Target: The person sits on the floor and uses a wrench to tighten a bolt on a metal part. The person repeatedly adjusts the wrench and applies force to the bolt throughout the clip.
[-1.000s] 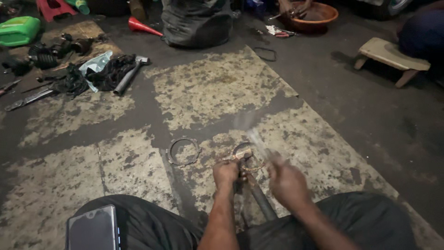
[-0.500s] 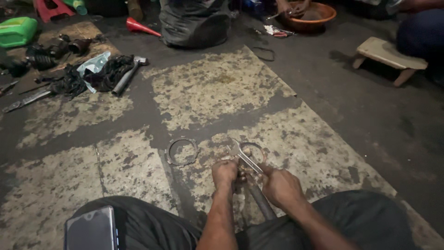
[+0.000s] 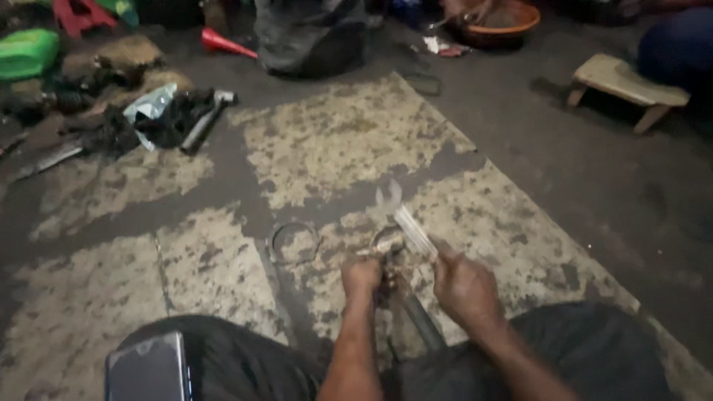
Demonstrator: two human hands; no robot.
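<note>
My right hand [image 3: 466, 286] grips a silver open-ended spanner [image 3: 401, 217] whose head points up and away from me. My left hand [image 3: 362, 277] is closed around a dark metal part [image 3: 388, 278] on the floor between my knees. A dark rod [image 3: 422, 321] runs from that part back toward me. A thin metal ring [image 3: 294, 241] lies on the floor just left of my left hand. A second ring [image 3: 386, 238] sits right above the part, partly hidden by the spanner.
A phone [image 3: 146, 369] rests on my left thigh. Dark engine parts and a hammer [image 3: 206, 119] lie at the far left beside a green can [image 3: 28, 53]. A small wooden stool [image 3: 622, 84] stands far right, an orange bowl [image 3: 500, 20] at the back.
My right hand swung the spanner: it was blurred and raised a second ago, came down onto the part, and now stands tilted up again. My left hand stayed on the part.
</note>
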